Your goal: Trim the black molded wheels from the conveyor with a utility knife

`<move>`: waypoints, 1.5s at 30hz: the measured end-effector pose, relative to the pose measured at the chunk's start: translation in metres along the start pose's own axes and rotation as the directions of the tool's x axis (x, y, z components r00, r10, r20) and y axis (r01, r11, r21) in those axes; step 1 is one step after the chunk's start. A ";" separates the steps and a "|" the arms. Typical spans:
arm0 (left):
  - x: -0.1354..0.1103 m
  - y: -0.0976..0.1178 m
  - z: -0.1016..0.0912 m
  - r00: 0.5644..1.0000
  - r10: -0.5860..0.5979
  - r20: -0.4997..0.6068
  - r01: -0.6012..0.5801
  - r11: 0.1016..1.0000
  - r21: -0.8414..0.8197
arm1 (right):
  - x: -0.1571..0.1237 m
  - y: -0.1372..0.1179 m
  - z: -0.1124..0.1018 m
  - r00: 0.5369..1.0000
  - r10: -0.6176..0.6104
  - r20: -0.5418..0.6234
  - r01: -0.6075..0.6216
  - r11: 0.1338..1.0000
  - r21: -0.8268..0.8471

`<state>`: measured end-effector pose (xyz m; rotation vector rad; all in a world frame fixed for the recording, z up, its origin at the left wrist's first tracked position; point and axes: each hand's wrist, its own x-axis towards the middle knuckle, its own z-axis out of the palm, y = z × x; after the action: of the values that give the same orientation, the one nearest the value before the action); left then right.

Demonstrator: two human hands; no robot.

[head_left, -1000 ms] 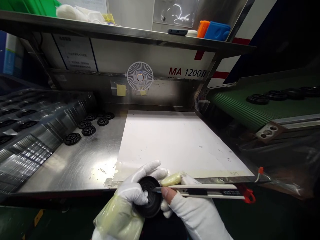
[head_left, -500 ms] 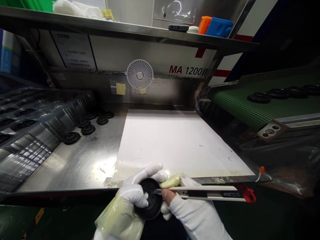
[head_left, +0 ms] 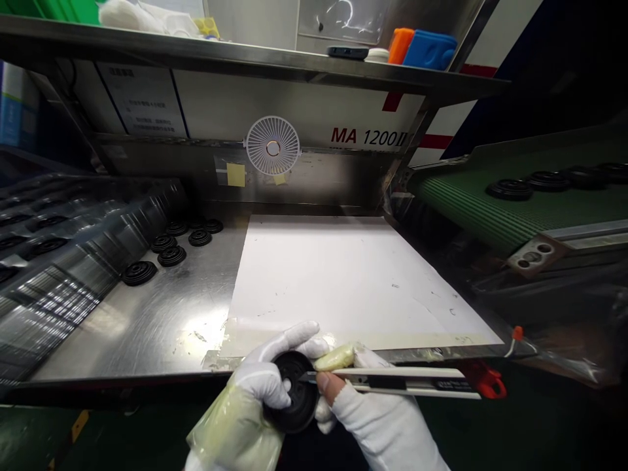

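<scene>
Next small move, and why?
Probably draw the cutter slightly rightward, away from the left hand: the right hand holds it with the blade over the black disc, and the left thumb rests across that disc, close to the blade tip.

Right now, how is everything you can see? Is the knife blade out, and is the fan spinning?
Left grip: gloved, holding a black disc
Black disc: held, tilted
Right grip: gloved, thumb tip bare, holding the knife
Knife: blade out, over the black disc's face
Fan: upright; can't tell if spinning
White sheet: flat, marked
Loose discs: lying flat
Belt discs: in a row
Clear trays: stacked
</scene>
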<state>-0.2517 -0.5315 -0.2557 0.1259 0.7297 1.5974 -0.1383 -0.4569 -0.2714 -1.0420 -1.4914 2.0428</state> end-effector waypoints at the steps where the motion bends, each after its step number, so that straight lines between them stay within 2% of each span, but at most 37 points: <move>1: 0.000 0.000 0.000 1.000 -0.003 -0.004 0.003 1.000 0.002 | 0.000 0.001 -0.001 1.000 0.004 0.004 -0.004 1.000 -0.003; 8: 0.003 -0.002 -0.001 1.000 -0.018 0.005 0.019 1.000 -0.014 | -0.005 -0.003 -0.005 0.994 0.078 0.075 -0.078 0.997 -0.007; 19: 0.004 -0.001 0.002 1.000 -0.012 -0.001 0.012 1.000 -0.011 | -0.005 -0.013 -0.001 1.000 0.005 -0.025 -0.005 1.000 -0.005; 22: 0.004 -0.001 0.001 1.000 -0.007 0.003 0.007 1.000 -0.002 | -0.006 -0.014 -0.001 0.999 0.021 -0.031 -0.022 0.999 -0.031; 25: 0.006 -0.003 -0.002 1.000 -0.007 0.008 0.007 1.000 -0.013 | -0.005 -0.013 -0.003 1.000 0.016 -0.010 -0.016 0.999 -0.031; 29: 0.011 -0.005 -0.008 0.997 0.000 0.073 0.001 1.000 -0.008 | -0.002 -0.013 -0.006 0.998 0.011 0.065 -0.012 1.000 0.016; 31: 0.013 -0.006 -0.012 0.994 0.035 0.099 -0.037 0.999 0.015 | 0.001 -0.015 -0.007 0.993 -0.050 0.106 0.043 0.997 0.066; 34: 0.017 -0.011 -0.021 0.984 0.135 0.118 -0.150 0.981 0.126 | 0.003 -0.021 -0.004 0.983 -0.158 0.098 0.131 0.964 0.233; 37: 0.020 -0.018 -0.030 0.980 0.150 0.127 -0.178 0.952 0.248 | 0.003 -0.025 -0.001 0.989 -0.110 0.094 0.063 0.912 0.405; 39: 0.021 -0.021 -0.035 0.975 0.194 0.112 -0.219 0.932 0.288 | 0.004 -0.024 -0.001 0.994 -0.065 0.086 0.019 0.893 0.450; 42: 0.020 -0.020 -0.034 0.942 0.334 0.011 -0.314 0.874 0.371 | 0.007 -0.018 -0.005 0.997 -0.065 0.044 0.043 0.917 0.396; 45: 0.017 -0.016 -0.026 0.884 0.458 -0.095 -0.373 0.812 0.450 | 0.009 -0.007 -0.011 0.989 -0.145 0.030 0.133 0.959 0.249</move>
<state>-0.2543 -0.5255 -0.2900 0.4773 1.2719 1.8639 -0.1365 -0.4415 -0.2696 -0.7733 -1.2542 2.0996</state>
